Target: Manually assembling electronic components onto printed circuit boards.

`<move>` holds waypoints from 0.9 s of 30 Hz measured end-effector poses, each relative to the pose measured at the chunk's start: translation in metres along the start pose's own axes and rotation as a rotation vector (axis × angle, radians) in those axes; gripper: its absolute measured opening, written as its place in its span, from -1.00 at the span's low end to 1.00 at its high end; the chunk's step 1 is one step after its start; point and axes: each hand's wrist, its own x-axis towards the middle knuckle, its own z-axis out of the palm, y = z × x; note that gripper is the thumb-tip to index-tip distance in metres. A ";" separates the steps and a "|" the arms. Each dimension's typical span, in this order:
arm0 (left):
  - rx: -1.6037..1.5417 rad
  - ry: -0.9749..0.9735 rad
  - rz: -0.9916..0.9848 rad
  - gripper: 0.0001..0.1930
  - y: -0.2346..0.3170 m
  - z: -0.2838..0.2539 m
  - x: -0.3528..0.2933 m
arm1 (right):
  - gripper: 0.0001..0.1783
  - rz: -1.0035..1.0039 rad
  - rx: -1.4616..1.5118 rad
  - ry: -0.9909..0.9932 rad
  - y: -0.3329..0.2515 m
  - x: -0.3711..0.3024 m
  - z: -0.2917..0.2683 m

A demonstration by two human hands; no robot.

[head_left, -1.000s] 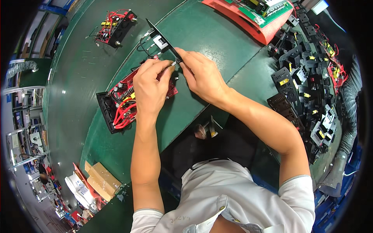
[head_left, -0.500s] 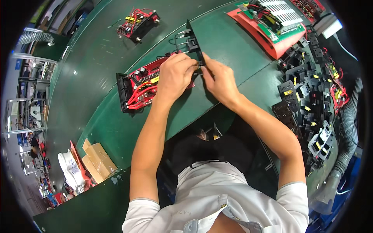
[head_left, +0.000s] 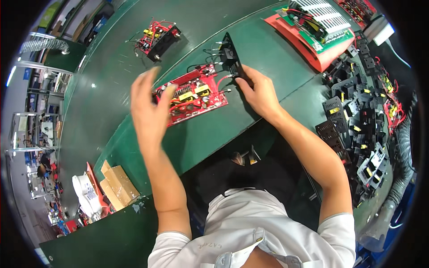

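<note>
A red circuit board with yellow-wrapped parts and red wires lies on the green bench, tilted across it. At its right end, a black end panel stands upright, joined to the board by black leads and a red wire. My right hand pinches the near edge of this panel between thumb and fingers. Raised over the board's left end is my left hand, slightly blurred, thumb and fingers apart with nothing seen in them. It hides that end of the board.
Another wired assembly with a black panel sits farther back on the bench. At the far right lies a green board on an orange-red sheet. Several black panels with components crowd the right side. A cardboard box and white roll stand at left.
My left hand has let go of the black panel's near edge and swung left over the board's other end. My right hand still grips the panel, which has shifted slightly right and nearer.
</note>
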 end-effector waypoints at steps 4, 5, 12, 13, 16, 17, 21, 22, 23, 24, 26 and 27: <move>0.053 -0.267 -0.385 -0.09 -0.087 -0.047 -0.019 | -0.62 -0.012 -0.077 0.008 -0.005 0.002 0.006; 0.003 -0.357 -0.484 -0.10 -0.080 -0.046 -0.019 | -0.62 -0.013 -0.072 0.009 -0.004 0.001 0.008; -0.224 -0.372 -0.409 -0.54 -0.093 -0.016 0.013 | -0.50 0.032 0.077 0.063 -0.013 0.002 0.002; -0.294 -0.369 -0.452 -0.57 -0.100 -0.011 0.022 | -0.48 0.021 0.162 0.144 -0.012 0.004 0.004; -0.487 -0.228 -0.429 -0.63 -0.099 0.019 0.067 | -0.48 0.033 0.182 0.281 0.000 0.011 0.002; -0.533 -0.178 -0.403 -0.64 -0.088 0.034 0.087 | -0.49 0.008 0.125 0.262 0.004 0.009 0.001; -0.596 -0.100 -0.415 -0.64 -0.071 0.093 0.188 | -0.50 -0.038 0.108 0.142 -0.003 0.005 0.003; -0.557 -0.110 -0.443 -0.64 -0.061 0.112 0.208 | -0.50 -0.011 0.083 0.123 -0.001 0.003 -0.001; -0.521 -0.122 -0.468 -0.65 -0.051 0.132 0.228 | -0.51 -0.065 0.065 0.140 0.003 0.002 -0.002; -0.461 -0.064 -0.455 -0.65 -0.063 0.143 0.246 | -0.51 -0.061 0.056 0.112 -0.003 0.001 0.000; -0.212 -0.075 -0.423 -0.66 -0.067 0.174 0.266 | -0.52 -0.017 0.019 0.088 -0.001 0.000 -0.003; -0.177 -0.102 -0.446 -0.65 -0.089 0.172 0.278 | -0.52 -0.031 0.038 0.075 -0.007 0.000 0.004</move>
